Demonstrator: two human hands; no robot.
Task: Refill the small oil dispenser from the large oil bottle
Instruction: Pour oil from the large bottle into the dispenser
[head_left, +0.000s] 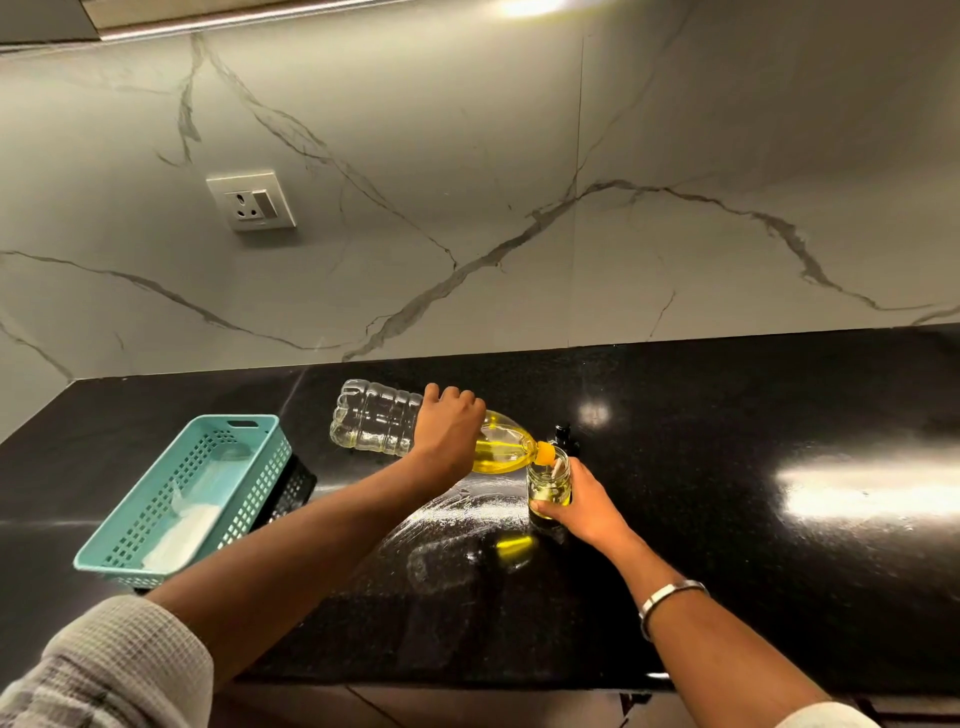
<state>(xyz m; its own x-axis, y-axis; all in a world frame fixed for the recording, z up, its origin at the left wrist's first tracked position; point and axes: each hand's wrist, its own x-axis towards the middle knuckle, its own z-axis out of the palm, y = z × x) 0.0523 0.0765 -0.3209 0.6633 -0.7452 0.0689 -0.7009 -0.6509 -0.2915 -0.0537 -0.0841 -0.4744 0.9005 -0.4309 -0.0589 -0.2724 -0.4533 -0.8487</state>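
The large oil bottle (395, 423) lies almost level above the black counter (727, 467), its orange neck (544, 453) resting at the rim of the small oil dispenser (549, 480), which stands on the counter just right of centre. The left hand (448, 434) wraps over the bottle's middle, fingers curled around it; the right hand (582, 501) clasps the dispenser low down, fingers curled round the glass.

The bottle looks like thin ribbed plastic, under half full, so it is probably light and will dent if squeezed hard; the oil pools toward the neck, and the ribbed waist gives the surest hold. The dispenser seems to be glass: stiff, breakable, likely slippery if oil runs down it, best held low around the body as now.

The stream itself is hard to make out, so whether oil is flowing is uncertain, as is the fill level. 1 dark object (563, 434), perhaps the dispenser's top, stands half hidden behind the neck. A teal basket (249, 457) sits well apart to the left.
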